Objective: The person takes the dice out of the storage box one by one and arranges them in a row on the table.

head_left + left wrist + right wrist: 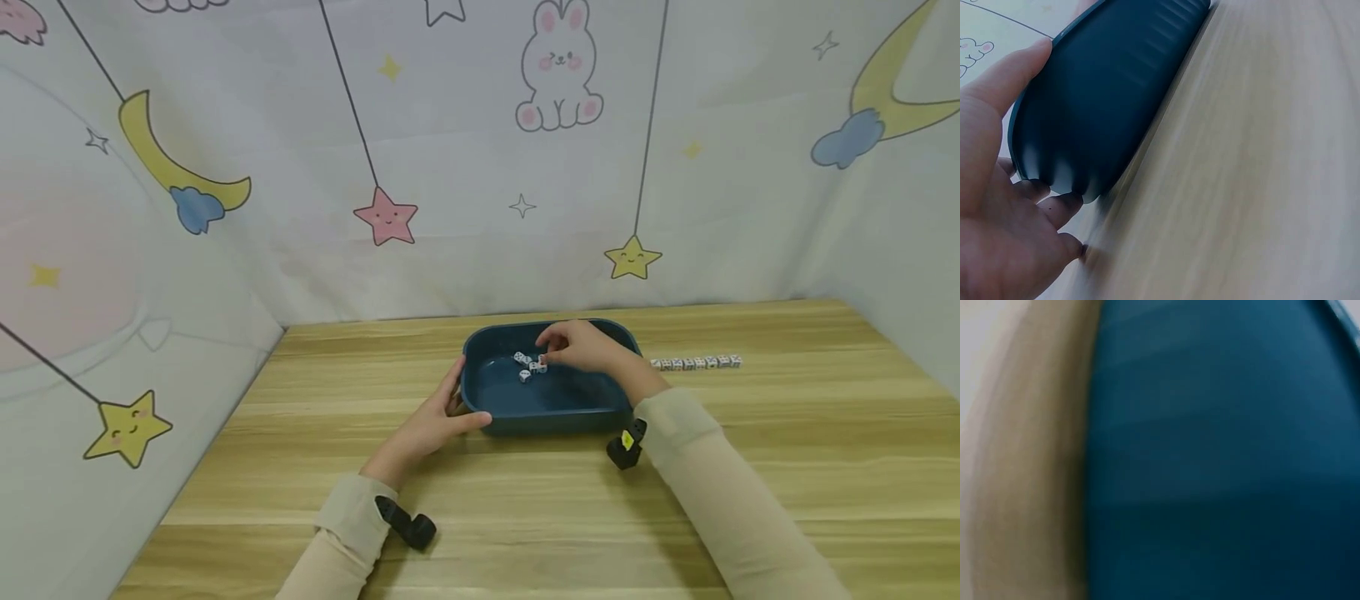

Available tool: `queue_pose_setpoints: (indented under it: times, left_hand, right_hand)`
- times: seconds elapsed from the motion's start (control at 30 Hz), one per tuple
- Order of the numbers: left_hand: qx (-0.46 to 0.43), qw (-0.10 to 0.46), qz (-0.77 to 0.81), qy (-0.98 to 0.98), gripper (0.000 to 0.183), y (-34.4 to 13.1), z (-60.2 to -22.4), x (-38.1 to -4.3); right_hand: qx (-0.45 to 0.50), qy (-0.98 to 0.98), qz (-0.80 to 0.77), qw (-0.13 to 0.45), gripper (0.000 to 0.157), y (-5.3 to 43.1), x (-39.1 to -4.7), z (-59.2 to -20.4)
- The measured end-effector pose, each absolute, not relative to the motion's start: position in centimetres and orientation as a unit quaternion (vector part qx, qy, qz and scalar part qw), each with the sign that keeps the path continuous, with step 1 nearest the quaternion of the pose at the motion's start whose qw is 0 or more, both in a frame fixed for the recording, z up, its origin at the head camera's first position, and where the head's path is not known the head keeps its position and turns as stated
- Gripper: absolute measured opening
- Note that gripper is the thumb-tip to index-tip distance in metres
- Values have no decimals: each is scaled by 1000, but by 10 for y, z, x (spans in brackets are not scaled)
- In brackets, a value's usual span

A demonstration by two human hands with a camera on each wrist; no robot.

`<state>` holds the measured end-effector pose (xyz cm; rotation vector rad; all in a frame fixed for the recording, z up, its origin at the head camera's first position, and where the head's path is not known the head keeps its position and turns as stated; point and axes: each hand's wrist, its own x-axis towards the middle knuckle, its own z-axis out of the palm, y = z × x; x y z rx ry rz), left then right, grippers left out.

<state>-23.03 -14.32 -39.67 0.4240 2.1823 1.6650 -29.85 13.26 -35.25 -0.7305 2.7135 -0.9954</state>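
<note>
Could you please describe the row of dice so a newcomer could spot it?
On the wooden table, find the dark blue tub. To its right lies the row of white dice, set in a straight line, unlike the loose dice clustered inside the tub.

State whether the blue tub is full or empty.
Neither: in the head view, a few white dice lie inside the blue tub, leaving much of it bare.

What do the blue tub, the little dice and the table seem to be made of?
Tub: probably plastic, with a soft sheen; its smooth wall has moulded-looking ridges.
Dice: likely hard plastic, judging by their white faces with dark dots; finish too small to tell.
Table: streaky grain suggests wood or a wood-look covering.
</note>
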Motion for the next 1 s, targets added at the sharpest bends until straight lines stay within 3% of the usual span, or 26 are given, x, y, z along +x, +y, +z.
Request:
queue_pose_setpoints:
  times: [1.0]
  left_hand:
    - [150,178,581,780,101,-143,-398,-232]
  right_hand:
    - [-209,923,-293,137,26,129,-301,-367]
